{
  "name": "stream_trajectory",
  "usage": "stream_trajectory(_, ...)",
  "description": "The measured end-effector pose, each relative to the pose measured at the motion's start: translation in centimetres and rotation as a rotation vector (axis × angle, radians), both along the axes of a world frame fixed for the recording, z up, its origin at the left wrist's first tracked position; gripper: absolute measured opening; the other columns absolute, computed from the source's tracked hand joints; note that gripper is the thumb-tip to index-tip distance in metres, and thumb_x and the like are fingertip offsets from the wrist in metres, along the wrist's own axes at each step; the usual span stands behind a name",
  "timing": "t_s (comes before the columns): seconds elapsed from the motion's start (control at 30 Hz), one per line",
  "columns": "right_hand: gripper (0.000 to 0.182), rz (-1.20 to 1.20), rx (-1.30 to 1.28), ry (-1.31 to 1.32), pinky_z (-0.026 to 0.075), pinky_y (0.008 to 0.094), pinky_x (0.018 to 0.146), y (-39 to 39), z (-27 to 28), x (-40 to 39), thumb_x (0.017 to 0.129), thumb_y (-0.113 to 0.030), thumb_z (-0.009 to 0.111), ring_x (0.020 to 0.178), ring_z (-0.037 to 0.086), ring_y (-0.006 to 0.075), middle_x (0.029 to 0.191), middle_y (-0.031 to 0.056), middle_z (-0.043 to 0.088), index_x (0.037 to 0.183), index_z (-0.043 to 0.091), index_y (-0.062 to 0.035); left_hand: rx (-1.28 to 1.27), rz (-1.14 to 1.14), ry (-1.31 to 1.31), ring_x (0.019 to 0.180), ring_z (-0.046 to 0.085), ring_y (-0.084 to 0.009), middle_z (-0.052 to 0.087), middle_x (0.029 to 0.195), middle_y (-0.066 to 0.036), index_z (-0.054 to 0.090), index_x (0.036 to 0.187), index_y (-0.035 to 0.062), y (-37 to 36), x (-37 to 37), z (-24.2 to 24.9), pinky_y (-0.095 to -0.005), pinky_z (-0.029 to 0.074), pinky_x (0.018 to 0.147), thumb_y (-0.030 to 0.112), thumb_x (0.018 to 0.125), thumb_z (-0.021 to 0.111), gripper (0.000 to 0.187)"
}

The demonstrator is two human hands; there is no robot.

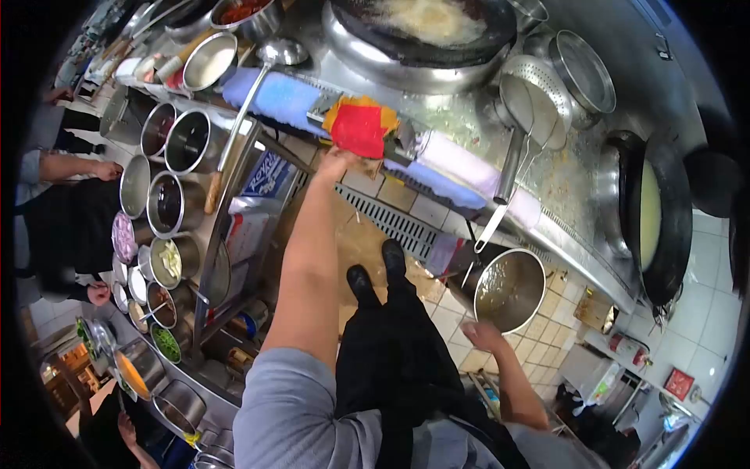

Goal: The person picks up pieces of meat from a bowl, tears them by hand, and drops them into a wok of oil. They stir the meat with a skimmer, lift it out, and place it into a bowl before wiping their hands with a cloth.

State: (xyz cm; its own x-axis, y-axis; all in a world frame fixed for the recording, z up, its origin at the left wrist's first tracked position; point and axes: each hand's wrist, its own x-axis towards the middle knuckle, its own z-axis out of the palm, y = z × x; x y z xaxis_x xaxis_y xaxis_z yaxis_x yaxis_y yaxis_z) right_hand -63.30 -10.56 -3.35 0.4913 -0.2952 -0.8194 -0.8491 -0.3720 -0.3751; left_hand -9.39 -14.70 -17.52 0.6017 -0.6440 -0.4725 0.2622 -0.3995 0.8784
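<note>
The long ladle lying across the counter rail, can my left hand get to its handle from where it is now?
Probably yes. The left hand rests at the red cloth on the stove's edge, and the ladle lies just to its side with its handle bare. Nothing stands between them, so a short sideways reach should do.

A crumpled red cloth (358, 130) lies bunched on the front edge of the steel counter (469, 133), over an orange-yellow cloth (361, 104) that shows behind it. A round steel bowl (512, 289) of murky brownish liquid sits tilted lower down, beside the counter's front edge.
</note>
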Motion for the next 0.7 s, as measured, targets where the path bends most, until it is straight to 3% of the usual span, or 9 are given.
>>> stream_trajectory(0.1, 0.027, -0.076, -0.063, -0.571, 0.045, 0.0400, 0.072, -2.3, -1.3, 16.5, 0.089, -0.026, 0.047, 0.086, 0.057, 0.0362, 0.090, 0.0197, 0.060, 0.095, 0.057, -0.0020, 0.363, -0.489, -0.544, 0.126, 0.031, -0.0387, 0.041, 0.132, -0.020, 0.054, 0.118, 0.0063, 6.2, -3.0, 0.0, -0.0462, 0.025, 0.104, 0.052, 0.078, 0.056, 0.061)
stream_trajectory(0.2, 0.023, -0.145, -0.155, -0.856, 0.045, 0.0385, 0.073, -4.4, -2.7, 28.9, 0.089, -0.022, 0.048, 0.086, 0.057, 0.0350, 0.088, 0.0195, 0.059, 0.093, 0.056, -0.0008, 0.712, -0.306, -0.418, 0.133, 0.014, -0.0363, 0.025, 0.143, -0.012, 0.058, 0.117, 0.0163, 15.6, -6.5, 3.2, -0.0610, 0.016, 0.101, 0.046, 0.081, 0.057, 0.047)
stream_trajectory(0.3, 0.020, -0.312, -0.404, -1.112, 0.044, 0.0406, 0.074, -4.2, -3.8, 36.9, 0.087, -0.020, 0.049, 0.084, 0.055, 0.0355, 0.088, 0.0175, 0.058, 0.091, 0.058, -0.0026, 0.835, -0.374, -0.564, 0.133, 0.016, -0.0371, 0.029, 0.142, -0.012, 0.058, 0.118, 0.0182, 21.5, -8.2, 7.0, -0.0611, 0.015, 0.102, 0.047, 0.079, 0.059, 0.048)
stream_trajectory(0.43, 0.019, -0.415, -0.584, -1.096, 0.043, 0.0408, 0.079, -2.8, -7.1, 40.4, 0.086, -0.019, 0.050, 0.090, 0.053, 0.0352, 0.092, 0.0175, 0.059, 0.093, 0.059, -0.0044, 0.395, -0.571, -0.569, 0.134, 0.013, -0.0357, 0.021, 0.146, -0.010, 0.041, 0.133, 0.0200, 22.5, -10.8, 13.4, -0.0535, 0.015, 0.105, 0.045, 0.084, 0.054, 0.056)
stream_trajectory(0.5, 0.022, -0.377, -0.431, -1.113, 0.042, 0.0409, 0.081, -1.8, -5.5, 39.4, 0.085, -0.020, 0.049, 0.091, 0.053, 0.0362, 0.094, 0.0185, 0.058, 0.096, 0.058, -0.0036, -0.266, -0.027, 0.296, 0.134, 0.018, -0.0309, 0.022, 0.146, -0.008, 0.039, 0.135, 0.0215, 18.8, -13.5, 17.7, -0.0466, 0.017, 0.106, 0.056, 0.087, 0.042, 0.058)
stream_trajectory(0.53, 0.026, -0.583, -0.130, -0.994, 0.041, 0.0399, 0.083, 0.1, -4.6, 38.9, 0.085, -0.024, 0.050, 0.097, 0.052, 0.0343, 0.101, 0.0174, 0.058, 0.101, 0.056, -0.0034, -0.380, 0.200, 0.552, 0.133, 0.022, -0.0234, 0.025, 0.145, -0.007, 0.026, 0.141, 0.0182, 16.6, -14.9, 18.6, -0.0368, 0.019, 0.106, 0.058, 0.089, 0.034, 0.066)
stream_trajectory(0.6, 0.043, -0.930, 0.471, -0.819, 0.032, 0.0359, 0.097, 2.4, 1.7, 35.2, 0.092, -0.039, 0.038, 0.119, 0.042, 0.0276, 0.126, 0.0157, 0.046, 0.117, 0.049, -0.0062, -0.424, 0.372, 0.770, 0.120, 0.038, -0.0224, 0.042, 0.131, -0.007, 0.033, 0.135, 0.0107, 12.3, -16.5, 18.2, -0.0377, 0.033, 0.097, 0.053, 0.090, 0.038, 0.062)
stream_trajectory(0.63, 0.055, -0.687, 0.125, -0.844, 0.028, 0.0315, 0.102, 3.1, -3.5, 34.7, 0.093, -0.047, 0.031, 0.128, 0.033, 0.0251, 0.136, 0.0136, 0.038, 0.130, 0.041, -0.0073, -0.328, 0.475, 0.895, 0.115, 0.044, -0.0227, 0.046, 0.127, -0.007, 0.038, 0.132, 0.0088, 11.3, -16.7, 17.3, -0.0383, 0.037, 0.093, 0.050, 0.090, 0.040, 0.058)
stream_trajectory(0.7, 0.064, -0.668, 0.456, -0.673, 0.024, 0.0364, 0.105, 3.6, 0.5, 29.4, 0.092, -0.054, 0.026, 0.133, 0.024, 0.0242, 0.142, 0.0085, 0.031, 0.138, 0.030, -0.0102, -0.378, 0.480, 0.957, 0.101, 0.052, -0.0243, 0.053, 0.113, -0.009, 0.045, 0.124, 0.0052, 10.4, -17.8, 11.8, -0.0413, 0.043, 0.083, 0.045, 0.090, 0.045, 0.052)
